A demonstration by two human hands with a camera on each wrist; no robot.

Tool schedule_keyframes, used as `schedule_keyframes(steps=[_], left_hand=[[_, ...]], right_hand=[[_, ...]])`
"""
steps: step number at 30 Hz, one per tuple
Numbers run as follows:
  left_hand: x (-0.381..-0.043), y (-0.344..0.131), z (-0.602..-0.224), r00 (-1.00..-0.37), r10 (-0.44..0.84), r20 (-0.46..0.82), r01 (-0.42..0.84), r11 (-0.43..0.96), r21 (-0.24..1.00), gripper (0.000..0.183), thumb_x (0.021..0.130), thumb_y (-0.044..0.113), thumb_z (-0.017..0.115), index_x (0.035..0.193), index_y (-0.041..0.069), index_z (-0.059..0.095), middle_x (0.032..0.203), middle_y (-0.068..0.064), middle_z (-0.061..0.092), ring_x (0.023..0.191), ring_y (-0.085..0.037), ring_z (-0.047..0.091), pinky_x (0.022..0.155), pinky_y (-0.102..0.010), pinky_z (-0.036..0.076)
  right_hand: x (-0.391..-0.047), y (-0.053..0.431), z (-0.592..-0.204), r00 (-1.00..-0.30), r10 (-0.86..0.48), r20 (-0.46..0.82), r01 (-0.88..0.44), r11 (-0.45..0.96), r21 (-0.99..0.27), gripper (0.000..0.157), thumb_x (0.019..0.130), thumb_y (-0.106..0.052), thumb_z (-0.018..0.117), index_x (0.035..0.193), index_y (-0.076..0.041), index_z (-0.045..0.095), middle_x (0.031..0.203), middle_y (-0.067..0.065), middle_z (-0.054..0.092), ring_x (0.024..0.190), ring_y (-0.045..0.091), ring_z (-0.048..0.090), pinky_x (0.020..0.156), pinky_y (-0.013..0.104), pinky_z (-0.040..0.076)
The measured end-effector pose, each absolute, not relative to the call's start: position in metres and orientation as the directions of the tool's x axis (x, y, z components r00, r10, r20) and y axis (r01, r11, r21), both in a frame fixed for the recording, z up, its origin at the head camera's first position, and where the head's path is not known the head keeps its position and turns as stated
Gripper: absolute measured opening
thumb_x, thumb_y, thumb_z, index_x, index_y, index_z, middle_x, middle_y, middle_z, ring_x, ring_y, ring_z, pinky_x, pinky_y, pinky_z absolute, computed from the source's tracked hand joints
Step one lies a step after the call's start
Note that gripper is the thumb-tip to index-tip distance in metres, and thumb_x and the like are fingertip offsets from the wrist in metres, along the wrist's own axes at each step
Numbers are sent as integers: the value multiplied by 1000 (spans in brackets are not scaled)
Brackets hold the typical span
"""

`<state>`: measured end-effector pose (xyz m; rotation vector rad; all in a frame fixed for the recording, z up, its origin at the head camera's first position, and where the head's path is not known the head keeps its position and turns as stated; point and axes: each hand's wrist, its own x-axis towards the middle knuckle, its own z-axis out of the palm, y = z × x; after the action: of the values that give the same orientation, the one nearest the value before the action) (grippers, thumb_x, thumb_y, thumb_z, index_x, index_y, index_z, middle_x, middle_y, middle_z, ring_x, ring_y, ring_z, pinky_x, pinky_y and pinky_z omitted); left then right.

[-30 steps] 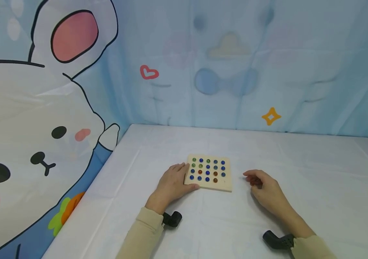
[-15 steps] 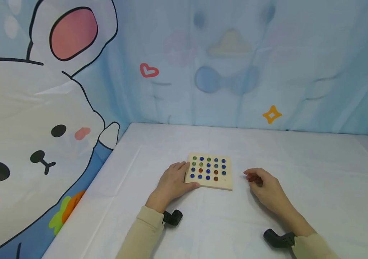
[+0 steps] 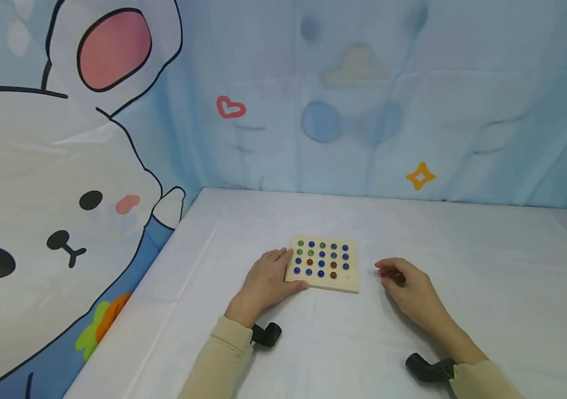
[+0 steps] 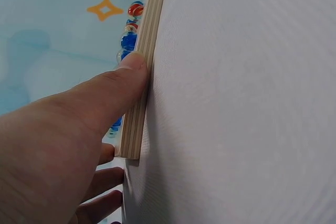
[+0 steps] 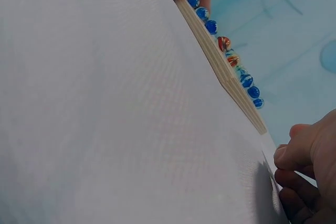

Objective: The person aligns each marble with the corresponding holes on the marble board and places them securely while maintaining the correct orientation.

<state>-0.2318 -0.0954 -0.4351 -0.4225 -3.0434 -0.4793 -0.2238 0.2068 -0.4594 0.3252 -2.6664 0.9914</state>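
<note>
A pale square wooden board (image 3: 345,283) lies flat on the white table, with rows of glass marbles (image 3: 322,254) in blue, green and red-brown on its top. My left hand (image 3: 265,284) holds the board's near left corner, the thumb along the front edge and the fingers at the left side. In the left wrist view the thumb (image 4: 118,85) presses against the layered edge beside the marbles. To the right of the board, apart from it, my right hand (image 3: 410,291) rests by the table with loosely curled fingers; nothing shows between them.
A white cloth covers the table (image 3: 343,343). Behind it hangs a light blue printed curtain (image 3: 273,149), and a large cartoon animal print (image 3: 29,183) fills the left side. Black wrist devices (image 3: 267,336) sit at both cuffs.
</note>
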Motion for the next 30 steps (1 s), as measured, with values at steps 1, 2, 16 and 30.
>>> schedule_keyframes(steps=[1,2,16,30], left_hand=[[-232,-96,-435,-963,261,73,271,916,297,85,88,59,66,152,10,40,154,-9,46,142,-26,43,119,-40,36],[-232,-96,-435,-963,261,71,270,916,297,85,88,59,66,152,10,40,154,-8,45,142,-25,42,119,-40,36],[-232,-97,-435,-964,258,71,267,917,297,85,88,59,66,152,10,40,154,-8,45,142,-26,43,119,-40,37],[-232,-96,-435,-960,269,84,282,914,293,84,88,58,66,152,10,40,154,-9,46,142,-26,43,118,-40,38]], right_hand=[[-224,206,-459,-936,-111,335,-303,738,-603,30,89,5,64,116,-9,65,103,6,69,94,19,60,74,13,47],[-224,206,-459,-935,-110,337,-305,736,-605,30,89,5,64,116,-9,65,104,6,69,95,19,61,75,12,47],[-222,197,-453,-932,-113,344,-318,708,-630,28,90,5,63,115,-9,65,106,6,69,99,20,61,75,10,48],[-225,184,-447,-932,-142,334,-337,681,-650,27,92,4,61,115,-8,65,108,6,69,102,21,62,81,10,49]])
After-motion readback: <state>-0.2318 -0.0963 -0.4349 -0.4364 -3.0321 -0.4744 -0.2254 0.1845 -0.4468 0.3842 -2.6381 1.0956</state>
